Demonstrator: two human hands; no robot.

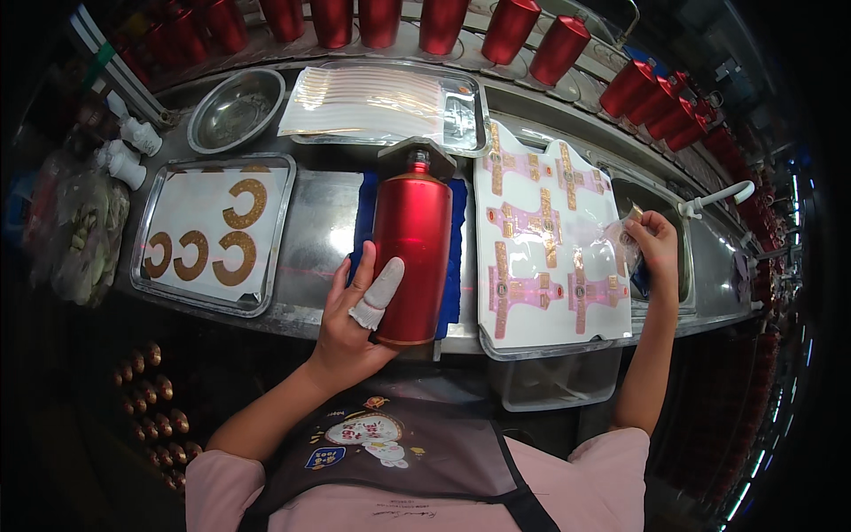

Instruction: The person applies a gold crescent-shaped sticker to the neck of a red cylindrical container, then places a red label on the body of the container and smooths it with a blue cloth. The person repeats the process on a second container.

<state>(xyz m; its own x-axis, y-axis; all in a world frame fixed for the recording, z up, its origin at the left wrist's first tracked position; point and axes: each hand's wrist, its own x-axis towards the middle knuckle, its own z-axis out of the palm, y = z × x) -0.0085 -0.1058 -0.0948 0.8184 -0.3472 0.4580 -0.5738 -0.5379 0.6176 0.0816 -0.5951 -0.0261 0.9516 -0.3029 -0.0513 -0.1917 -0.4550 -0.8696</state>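
A glossy red metallic bottle [412, 257] with a dark neck lies on a blue cloth [454, 301], its neck against a grey angled rest [441, 161]. My left hand [359, 315] holds the bottle's lower left side, one finger wrapped in white and pressed on the red surface. On the right, my right hand [654, 244] pinches a clear film decal [626, 232] by its edge, above the right side of a white sheet [532, 306]. Several pink and gold decals [523, 217] lie on that sheet, which rests on a tray.
Gold C-shaped decals [235, 257] lie on a left tray [285, 191]. Behind stand a metal bowl [235, 111] and a tray of gold strips [363, 97]. Red bottles [510, 31] line a conveyor at the back. A sink with a white faucet [722, 197] is at right.
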